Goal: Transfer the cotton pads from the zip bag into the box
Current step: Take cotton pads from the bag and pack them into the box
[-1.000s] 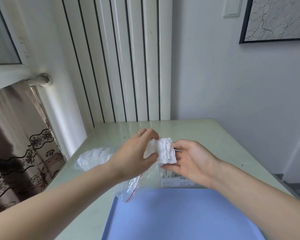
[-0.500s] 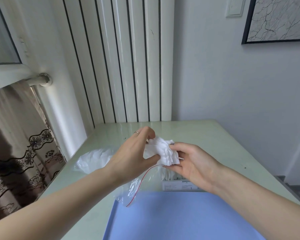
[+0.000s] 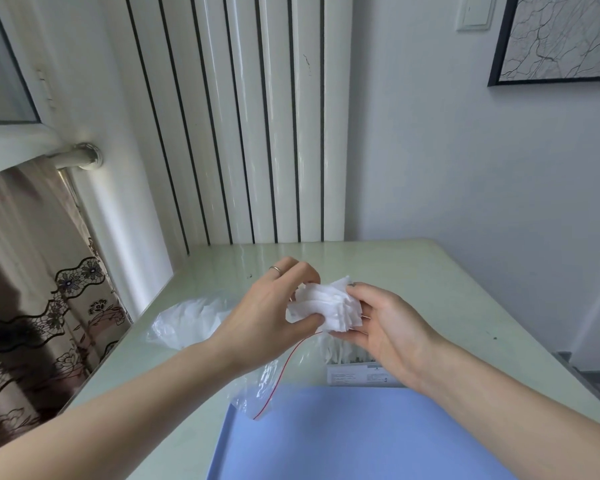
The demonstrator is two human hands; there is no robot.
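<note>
I see the stack of white square cotton pads [image 3: 326,306] held up above the counter [image 3: 430,282], fanned and a little ragged at its edges. My left hand [image 3: 267,320] grips the stack's near-left side, thumb under and fingers curled over the top, a thin ring on one finger. My right hand [image 3: 385,327] cups the stack's right side, its fingers bent round the pads' edges. Below the hands hangs the clear plastic zip bag with a red seal line [image 3: 274,379], drooping down to the pale blue sheet [image 3: 361,438] at the counter's near edge. Just under my right hand sits the small box with a printed label [image 3: 357,370], white pads showing inside it. A crumpled white plastic bag [image 3: 191,317] lies to the left on the pale green counter.
</note>
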